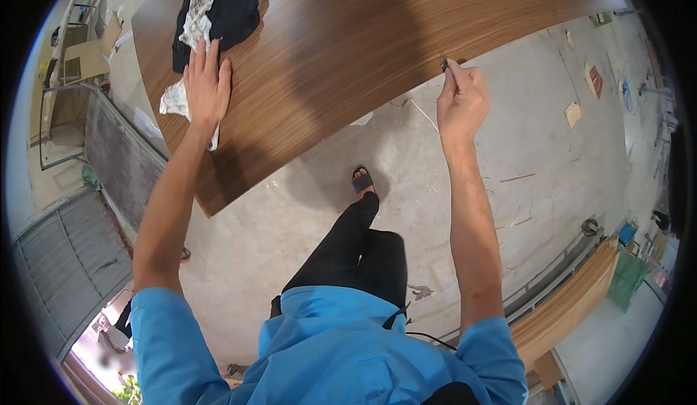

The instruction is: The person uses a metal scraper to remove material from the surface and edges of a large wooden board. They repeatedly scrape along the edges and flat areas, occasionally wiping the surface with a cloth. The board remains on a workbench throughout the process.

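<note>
Panel (pixel 377 49): brown wood-grain sheet, raised above the concrete floor (pixel 465 187).
Right hand (pixel 462 100): my fingers pinched on a small dark tool (pixel 443 62) at the panel's near edge.
Left hand (pixel 207 86): spread flat, gripping nothing, pressing a white rag (pixel 176 100) beside black cloth (pixel 232 13).
Risk: tool may slip and score the veneer, in my judgement.
Labels: flat tan and reddish scraps (pixel 594 80) on the floor, far right.

On the brown wood-grain table (pixel 348 49), the left hand (pixel 207 86) lies flat, fingers on a black and white rag (pixel 218 17) at the far left, while the right hand (pixel 461 100) pinches a small dark object (pixel 443 62) at the table's near right edge, above the concrete floor (pixel 508 180).
</note>
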A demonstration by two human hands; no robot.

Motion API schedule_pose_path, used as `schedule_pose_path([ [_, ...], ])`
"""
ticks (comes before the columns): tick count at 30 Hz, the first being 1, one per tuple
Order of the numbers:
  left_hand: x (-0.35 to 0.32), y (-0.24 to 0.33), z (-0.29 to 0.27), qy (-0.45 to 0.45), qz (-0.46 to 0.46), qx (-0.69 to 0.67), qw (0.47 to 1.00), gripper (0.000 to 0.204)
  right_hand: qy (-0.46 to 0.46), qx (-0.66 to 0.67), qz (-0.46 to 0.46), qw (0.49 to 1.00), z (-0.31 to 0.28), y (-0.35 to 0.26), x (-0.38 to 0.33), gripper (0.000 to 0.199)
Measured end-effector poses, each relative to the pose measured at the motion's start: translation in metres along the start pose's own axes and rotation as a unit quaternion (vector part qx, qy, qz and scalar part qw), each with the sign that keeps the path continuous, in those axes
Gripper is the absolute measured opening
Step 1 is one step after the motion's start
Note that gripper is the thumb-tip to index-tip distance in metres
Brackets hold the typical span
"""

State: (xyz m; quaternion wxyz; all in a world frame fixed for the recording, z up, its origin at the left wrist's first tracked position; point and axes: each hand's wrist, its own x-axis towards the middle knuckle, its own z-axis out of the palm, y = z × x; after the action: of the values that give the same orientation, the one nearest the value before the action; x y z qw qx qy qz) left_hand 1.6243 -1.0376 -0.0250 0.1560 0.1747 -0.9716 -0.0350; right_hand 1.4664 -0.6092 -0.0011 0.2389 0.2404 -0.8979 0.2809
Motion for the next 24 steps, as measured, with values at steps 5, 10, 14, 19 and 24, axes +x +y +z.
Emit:
schedule_pose_path([
  [5, 0.012, -0.002, 0.012, 0.028, -0.001, 0.016, 0.999, 0.060, -0.028, 0.242, 0.017, 0.970, 0.033, -0.075, -0.096, 0.035],
  [10, 0.019, -0.001, 0.015, 0.046, -0.004, 0.017, 0.999, 0.060, -0.034, 0.146, -0.006, 0.989, 0.025, -0.104, -0.089, 0.028],
  [14, 0.016, -0.003, 0.023, 0.068, 0.000, 0.006, 0.998, 0.059, 0.006, -0.007, 0.022, 1.000, 0.025, -0.057, -0.042, 0.029],
  [19, 0.017, -0.003, 0.027, 0.075, -0.003, 0.007, 0.997, 0.061, -0.003, 0.055, -0.003, 0.998, 0.043, -0.154, -0.109, 0.030],
  [24, 0.017, 0.001, 0.024, 0.075, -0.018, -0.011, 0.997, 0.061, -0.047, 0.131, -0.046, 0.989, 0.028, -0.198, -0.113, 0.035],
])
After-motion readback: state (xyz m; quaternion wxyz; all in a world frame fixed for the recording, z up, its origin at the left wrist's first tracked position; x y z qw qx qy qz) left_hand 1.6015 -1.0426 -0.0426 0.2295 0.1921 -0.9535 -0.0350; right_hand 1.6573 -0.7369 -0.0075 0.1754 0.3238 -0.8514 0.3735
